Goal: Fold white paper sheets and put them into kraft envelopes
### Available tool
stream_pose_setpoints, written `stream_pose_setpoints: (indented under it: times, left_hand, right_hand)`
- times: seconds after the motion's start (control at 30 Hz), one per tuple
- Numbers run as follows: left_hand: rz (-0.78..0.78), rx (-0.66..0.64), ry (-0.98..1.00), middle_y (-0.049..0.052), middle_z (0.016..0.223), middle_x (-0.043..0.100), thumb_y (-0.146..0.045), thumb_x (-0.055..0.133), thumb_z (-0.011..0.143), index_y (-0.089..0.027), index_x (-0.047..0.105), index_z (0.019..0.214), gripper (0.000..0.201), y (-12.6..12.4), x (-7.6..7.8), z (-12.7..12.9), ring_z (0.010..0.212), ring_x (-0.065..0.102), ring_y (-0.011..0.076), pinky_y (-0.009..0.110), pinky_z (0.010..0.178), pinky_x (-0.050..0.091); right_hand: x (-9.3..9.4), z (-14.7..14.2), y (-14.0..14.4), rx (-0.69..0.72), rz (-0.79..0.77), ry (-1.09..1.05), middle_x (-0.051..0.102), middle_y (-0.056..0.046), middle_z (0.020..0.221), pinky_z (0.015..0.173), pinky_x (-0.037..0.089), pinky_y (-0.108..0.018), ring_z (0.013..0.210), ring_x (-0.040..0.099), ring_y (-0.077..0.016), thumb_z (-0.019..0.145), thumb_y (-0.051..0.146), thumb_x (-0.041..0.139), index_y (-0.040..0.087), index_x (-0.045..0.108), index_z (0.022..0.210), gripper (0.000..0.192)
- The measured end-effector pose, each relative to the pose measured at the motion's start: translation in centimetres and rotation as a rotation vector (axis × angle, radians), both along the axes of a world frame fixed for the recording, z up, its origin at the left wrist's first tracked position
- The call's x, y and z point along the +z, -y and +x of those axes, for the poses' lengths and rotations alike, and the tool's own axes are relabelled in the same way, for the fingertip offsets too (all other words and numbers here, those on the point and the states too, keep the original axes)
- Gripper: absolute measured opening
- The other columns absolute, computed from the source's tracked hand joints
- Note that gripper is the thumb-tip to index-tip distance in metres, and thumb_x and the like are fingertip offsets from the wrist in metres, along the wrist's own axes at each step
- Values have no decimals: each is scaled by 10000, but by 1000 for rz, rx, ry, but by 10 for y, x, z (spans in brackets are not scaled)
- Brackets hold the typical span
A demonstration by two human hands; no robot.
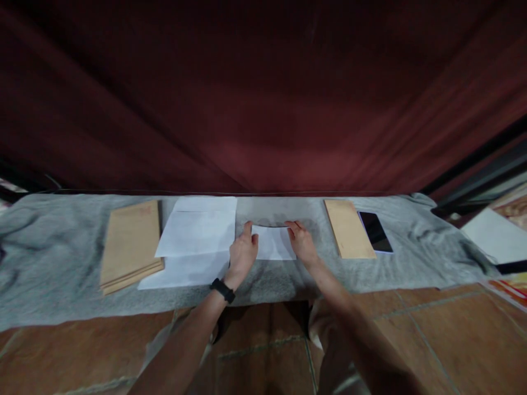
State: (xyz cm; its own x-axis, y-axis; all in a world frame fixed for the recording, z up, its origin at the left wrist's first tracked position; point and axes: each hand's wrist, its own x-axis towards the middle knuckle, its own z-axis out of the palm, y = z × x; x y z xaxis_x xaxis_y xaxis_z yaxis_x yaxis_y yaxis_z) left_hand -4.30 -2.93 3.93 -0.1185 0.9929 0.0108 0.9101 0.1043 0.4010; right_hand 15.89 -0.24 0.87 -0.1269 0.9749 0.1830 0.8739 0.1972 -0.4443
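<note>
A folded white sheet of paper [273, 244] lies on the grey cloth between my two hands, its far edge slightly bowed up. My left hand [244, 249] is at its left end, thumb and fingers closed on the edge. At the right end, my right hand [302, 241] has its fingers bent over the far corner. Just left of my left hand are larger white sheets of paper [200, 233], overlapping one another. A brown envelope [349, 227] rests to the right of my right hand.
A stack of brown envelopes [130, 241] sits left of the white sheets. Beside the right envelope lies a phone [375, 232] with a dark screen. The grey cloth [424, 247] covers a narrow surface, with a dark red curtain [263, 109] behind and a tiled floor [448, 329] below.
</note>
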Motion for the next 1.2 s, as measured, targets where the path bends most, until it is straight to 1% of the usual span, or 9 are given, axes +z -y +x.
stream_pose_setpoints:
  times: [0.1, 0.23, 0.33, 0.43, 0.57, 0.67, 0.83, 1.07, 1.2]
  left_hand:
    - [26, -33, -47, 160, 1141, 729, -234, 443, 998, -163, 514, 1426, 440, 1, -2, 0, 948, 742, 280, 383, 820, 577]
    - [197, -176, -100, 188, 1330, 643, -213, 415, 997, -127, 582, 1369, 417, 2, -8, 3, 1201, 648, 295, 425, 1028, 517]
    - [241, -354, -86, 174, 1526, 521, -280, 409, 1017, -133, 531, 1445, 469, 6, -17, 11, 1418, 487, 295, 466, 1170, 410]
    - [205, -449, -115, 142, 1628, 405, -355, 387, 1032, -152, 436, 1531, 541, 12, -29, 19, 1535, 322, 276, 498, 1246, 292]
    - [177, -465, -181, 146, 1651, 356, -389, 339, 1042, -124, 378, 1565, 588, 18, -39, 22, 1559, 263, 255, 480, 1276, 218]
    - [173, -481, -219, 167, 1654, 336, -334, 325, 1034, -83, 369, 1566, 590, 18, -41, 21, 1563, 249, 256, 478, 1279, 207]
    - [155, -512, -265, 193, 1641, 348, -172, 303, 979, -49, 340, 1573, 608, 16, -46, 19, 1554, 268, 238, 472, 1272, 228]
    - [158, -468, -224, 181, 1656, 320, -228, 292, 1000, -53, 328, 1583, 610, 20, -46, 15, 1568, 231, 246, 478, 1278, 219]
    - [124, -425, -228, 175, 1670, 291, -292, 328, 1017, -64, 351, 1577, 605, 24, -40, 13, 1574, 208, 279, 501, 1283, 169]
  right_hand:
    - [0, -2, -1, -4, -30, 84, 694, -81, 1293, 960, 543, -278, 1075, 714, -195, 1028, 106, 404, 227, 643, 1341, 412]
    - [-1, -4, 0, -4, -20, 83, 694, -92, 1292, 946, 544, -292, 1072, 714, -204, 1022, 99, 375, 215, 654, 1330, 431]
    - [-1, -3, -1, 6, 5, 68, 699, -87, 1287, 954, 541, -299, 1093, 705, -204, 1017, 118, 376, 232, 658, 1320, 430]
    - [0, -2, 0, -9, 34, 73, 702, -93, 1276, 980, 533, -323, 1109, 690, -213, 1005, 127, 383, 235, 660, 1323, 436]
    - [3, -9, 5, -5, 115, 12, 682, -127, 1322, 1090, 476, -430, 1237, 617, -259, 1002, 158, 398, 190, 671, 1327, 426]
    - [1, -23, 15, 101, 110, -81, 639, -112, 1414, 1144, 445, -418, 1321, 573, -231, 1047, 231, 355, 181, 652, 1362, 436]
    - [-7, -40, 32, 296, 41, -15, 505, -76, 1566, 1232, 357, -413, 1455, 451, -182, 1085, 342, 304, 203, 446, 1554, 509]
    - [-14, -29, 39, 270, -10, 163, 376, -61, 1644, 1274, 252, -466, 1541, 308, -197, 1093, 384, 273, 230, 345, 1602, 536]
    - [-16, -27, 39, 277, -10, 188, 346, -77, 1656, 1282, 221, -449, 1548, 289, -198, 1095, 385, 249, 176, 329, 1607, 559]
